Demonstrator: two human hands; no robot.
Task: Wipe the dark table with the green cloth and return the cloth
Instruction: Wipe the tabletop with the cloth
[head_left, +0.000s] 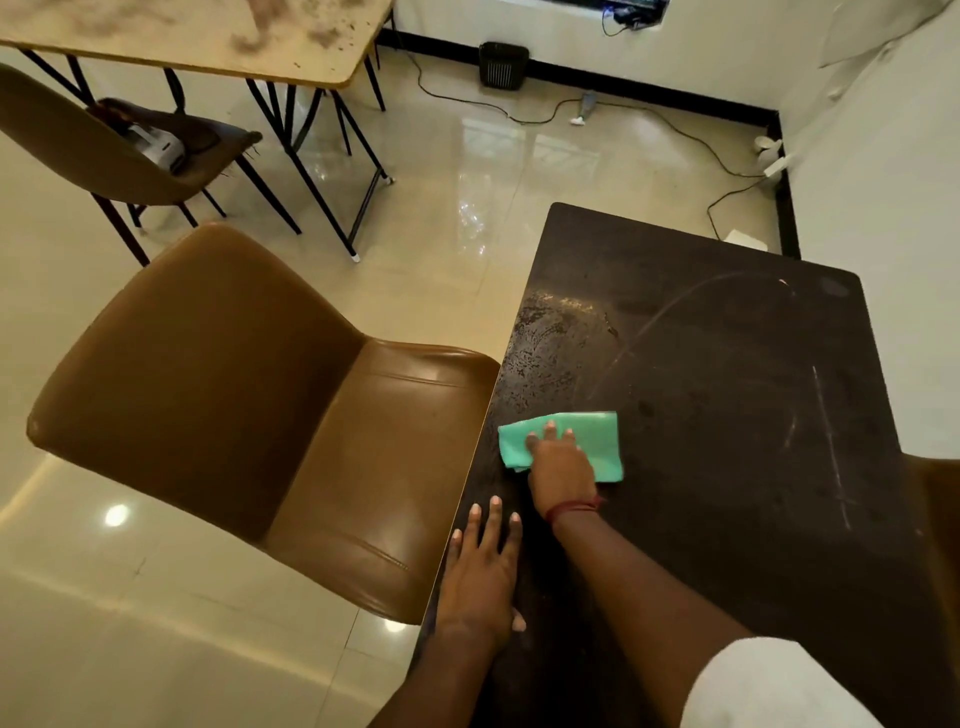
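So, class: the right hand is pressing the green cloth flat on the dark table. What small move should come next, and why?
Probably push the cloth forward along the table's left edge. The right hand holds it flat just short of a speckled, smeared patch, while the left hand braces flat on the table. Streaks farther right can likely wait.

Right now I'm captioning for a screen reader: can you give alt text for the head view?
A person's right hand presses a green cloth flat on a dark table, while the left hand rests open near the table's edge. A brown chair stands at the table's left side on a glossy tiled floor.
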